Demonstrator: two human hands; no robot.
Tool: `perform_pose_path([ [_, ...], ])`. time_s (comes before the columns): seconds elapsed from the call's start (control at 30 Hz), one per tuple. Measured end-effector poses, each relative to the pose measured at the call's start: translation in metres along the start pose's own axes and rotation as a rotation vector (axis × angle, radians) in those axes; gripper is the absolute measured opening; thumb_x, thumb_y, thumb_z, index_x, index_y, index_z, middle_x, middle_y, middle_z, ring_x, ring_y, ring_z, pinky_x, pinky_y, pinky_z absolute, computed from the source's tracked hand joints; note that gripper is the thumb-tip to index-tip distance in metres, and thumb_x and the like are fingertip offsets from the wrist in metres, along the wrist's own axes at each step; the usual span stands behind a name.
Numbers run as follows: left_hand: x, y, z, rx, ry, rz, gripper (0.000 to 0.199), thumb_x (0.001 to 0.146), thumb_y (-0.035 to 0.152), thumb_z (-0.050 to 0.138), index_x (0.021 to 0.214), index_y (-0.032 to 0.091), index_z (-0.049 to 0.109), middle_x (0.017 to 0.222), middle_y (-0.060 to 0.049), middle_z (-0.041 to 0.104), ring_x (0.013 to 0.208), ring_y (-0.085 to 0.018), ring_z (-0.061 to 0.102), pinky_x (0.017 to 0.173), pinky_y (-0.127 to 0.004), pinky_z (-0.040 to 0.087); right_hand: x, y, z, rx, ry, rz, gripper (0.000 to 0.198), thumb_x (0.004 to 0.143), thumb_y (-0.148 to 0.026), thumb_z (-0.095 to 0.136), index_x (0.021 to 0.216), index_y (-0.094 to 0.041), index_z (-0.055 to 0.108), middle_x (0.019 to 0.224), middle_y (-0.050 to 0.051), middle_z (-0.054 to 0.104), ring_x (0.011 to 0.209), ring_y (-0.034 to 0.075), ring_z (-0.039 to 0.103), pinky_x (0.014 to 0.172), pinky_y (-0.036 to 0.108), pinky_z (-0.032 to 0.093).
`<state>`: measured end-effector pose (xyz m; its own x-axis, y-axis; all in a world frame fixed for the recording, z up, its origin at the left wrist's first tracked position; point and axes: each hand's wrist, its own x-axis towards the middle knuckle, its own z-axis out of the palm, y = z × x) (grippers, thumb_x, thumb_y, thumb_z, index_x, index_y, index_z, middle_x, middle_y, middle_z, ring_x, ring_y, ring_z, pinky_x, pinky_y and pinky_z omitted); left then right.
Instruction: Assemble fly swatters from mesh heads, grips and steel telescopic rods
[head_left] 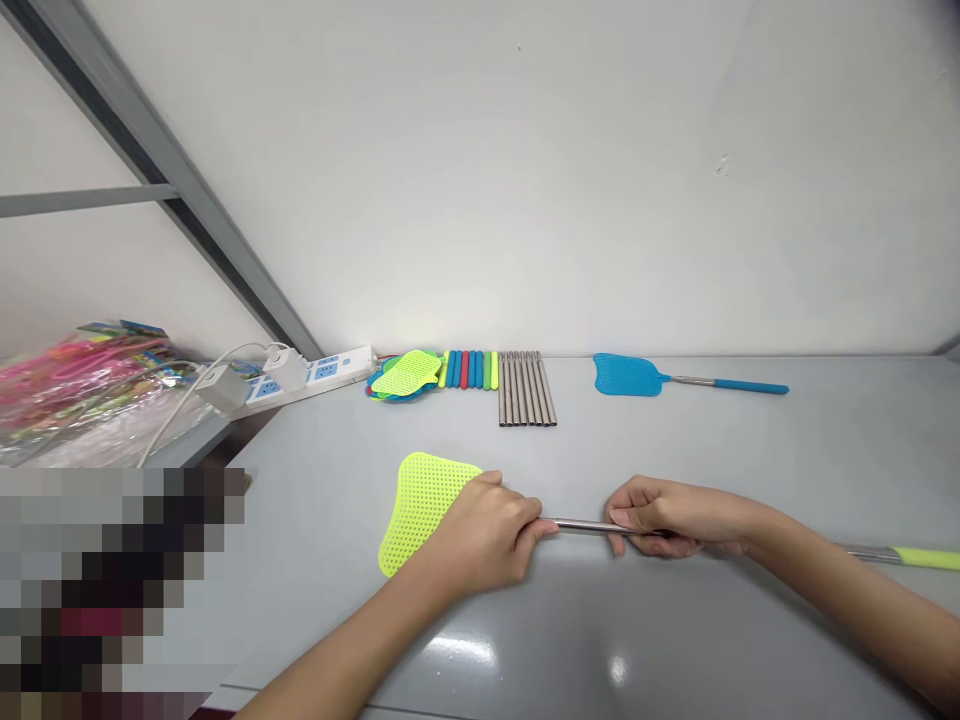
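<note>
A fly swatter lies across the grey table in front of me: a yellow-green mesh head point(420, 505), a thin metal rod point(581, 526) and a yellow-green handle point(926, 557) at the far right. My left hand point(484, 535) grips the swatter where the head meets the rod. My right hand point(675, 518) is closed around the rod a little to the right. A short bare stretch of rod shows between the two hands.
At the back stand a pile of mesh heads point(405, 375), a row of coloured foam grips point(471, 369), several metal rods point(526, 388) and an assembled blue swatter point(679, 379). A white power strip point(315, 375) and a plastic bag of goods point(82, 390) sit at the left.
</note>
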<state>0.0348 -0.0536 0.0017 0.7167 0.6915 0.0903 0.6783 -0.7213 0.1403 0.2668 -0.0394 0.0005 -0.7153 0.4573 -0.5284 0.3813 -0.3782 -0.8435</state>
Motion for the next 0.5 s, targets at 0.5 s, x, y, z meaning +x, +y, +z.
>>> perform_pose_path([
  [0.5,0.004,-0.004,-0.004,-0.105,0.011,-0.038,0.040,0.087,0.036,0.028,0.058,0.017,0.045,0.052,0.002,0.051,0.051,-0.011,0.041,0.066,-0.029,0.032,-0.003,0.002,-0.023,-0.268,0.116,-0.038,0.030,0.070,-0.043,0.059,0.074,-0.014,0.055,0.055,-0.002,0.052,0.039,0.005,0.045,0.032,0.015,0.027],
])
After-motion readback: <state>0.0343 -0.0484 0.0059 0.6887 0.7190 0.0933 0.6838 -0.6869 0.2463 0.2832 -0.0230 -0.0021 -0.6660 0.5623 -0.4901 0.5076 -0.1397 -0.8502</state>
